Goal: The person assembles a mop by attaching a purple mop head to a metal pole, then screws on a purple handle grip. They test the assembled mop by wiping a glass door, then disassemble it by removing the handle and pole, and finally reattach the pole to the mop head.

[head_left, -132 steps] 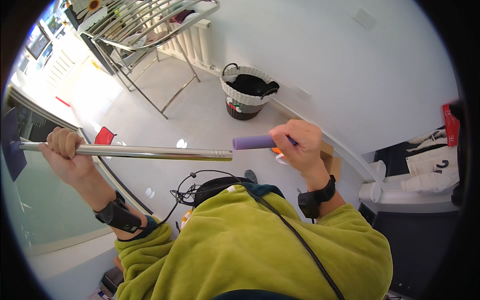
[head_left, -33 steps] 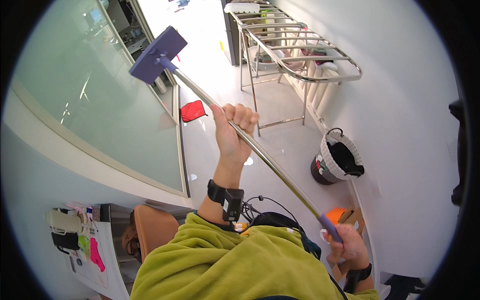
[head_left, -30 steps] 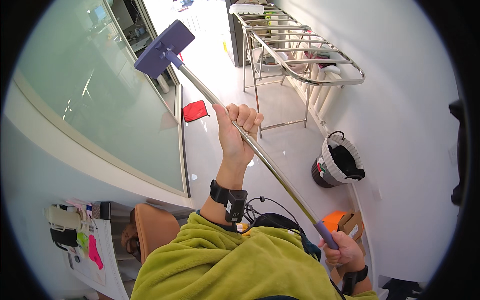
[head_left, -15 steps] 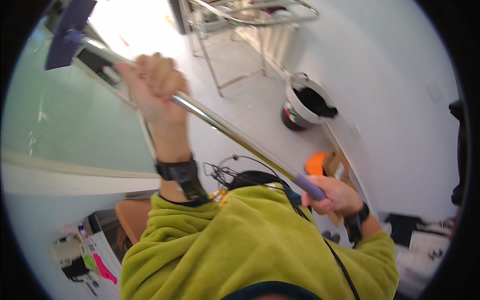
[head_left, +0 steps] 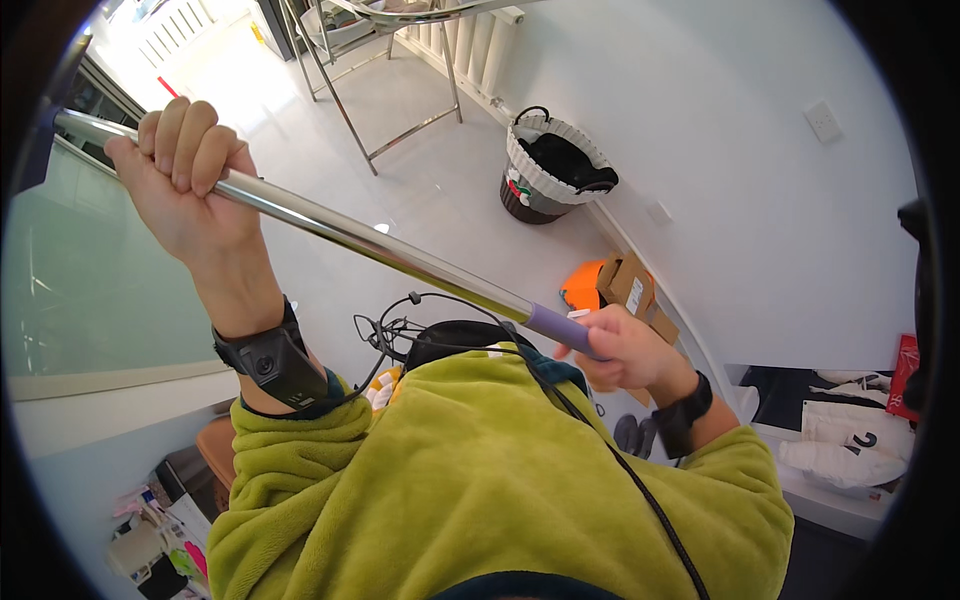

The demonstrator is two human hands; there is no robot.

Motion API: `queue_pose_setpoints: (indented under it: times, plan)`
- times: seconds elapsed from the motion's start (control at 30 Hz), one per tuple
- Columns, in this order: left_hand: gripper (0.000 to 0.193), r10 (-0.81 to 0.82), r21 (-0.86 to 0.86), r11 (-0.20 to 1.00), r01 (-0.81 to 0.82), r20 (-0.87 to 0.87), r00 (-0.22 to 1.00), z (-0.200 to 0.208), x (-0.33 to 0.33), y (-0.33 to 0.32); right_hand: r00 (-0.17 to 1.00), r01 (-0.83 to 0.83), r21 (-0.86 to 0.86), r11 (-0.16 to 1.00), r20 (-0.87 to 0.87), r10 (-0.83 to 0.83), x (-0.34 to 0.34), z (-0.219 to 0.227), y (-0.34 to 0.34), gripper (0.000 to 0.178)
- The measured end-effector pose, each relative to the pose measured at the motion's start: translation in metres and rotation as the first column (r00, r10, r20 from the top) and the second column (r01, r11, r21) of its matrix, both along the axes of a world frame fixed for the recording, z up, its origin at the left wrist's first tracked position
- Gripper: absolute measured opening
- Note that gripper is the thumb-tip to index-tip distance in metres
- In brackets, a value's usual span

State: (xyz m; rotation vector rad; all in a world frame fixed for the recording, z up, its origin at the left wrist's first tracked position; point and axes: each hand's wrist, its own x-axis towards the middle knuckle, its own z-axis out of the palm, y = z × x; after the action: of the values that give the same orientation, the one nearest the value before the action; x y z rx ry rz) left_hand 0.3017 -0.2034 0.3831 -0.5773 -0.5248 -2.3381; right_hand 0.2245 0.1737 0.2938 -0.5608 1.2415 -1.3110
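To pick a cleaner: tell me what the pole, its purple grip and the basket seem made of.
Pole: polished metal, by its bright, mirror-like streaks and green reflection. Grip: matte plastic or foam, judging by its even, dull purple. Basket: perhaps woven, matte, by its ridged white rim; fibre or plastic, I can't tell.

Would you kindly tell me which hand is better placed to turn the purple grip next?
Probably the right hand: it is closed around the purple grip, while the left hand holds the pole much nearer the head.
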Motion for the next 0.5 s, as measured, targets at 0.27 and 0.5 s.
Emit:
queue_pose_setpoints:
  times: [0.27, 0.5]
  plan:
    - [0.044, 0.266, -0.063, 0.964, -0.259, 0.129, 0.955, 0.01, -0.003, 0.008, 0.538, 0.455, -0.162, 0.876, -0.733, -0.415, 0.013, -0.001, -0.015, 0.029]
    - [0.035, 0.323, -0.146, 0.939, -0.31, 0.072, 0.944, 0.008, -0.006, 0.013, -0.55, 0.117, -0.551, 0.826, -0.729, -0.408, -0.004, 0.007, -0.001, 0.034]
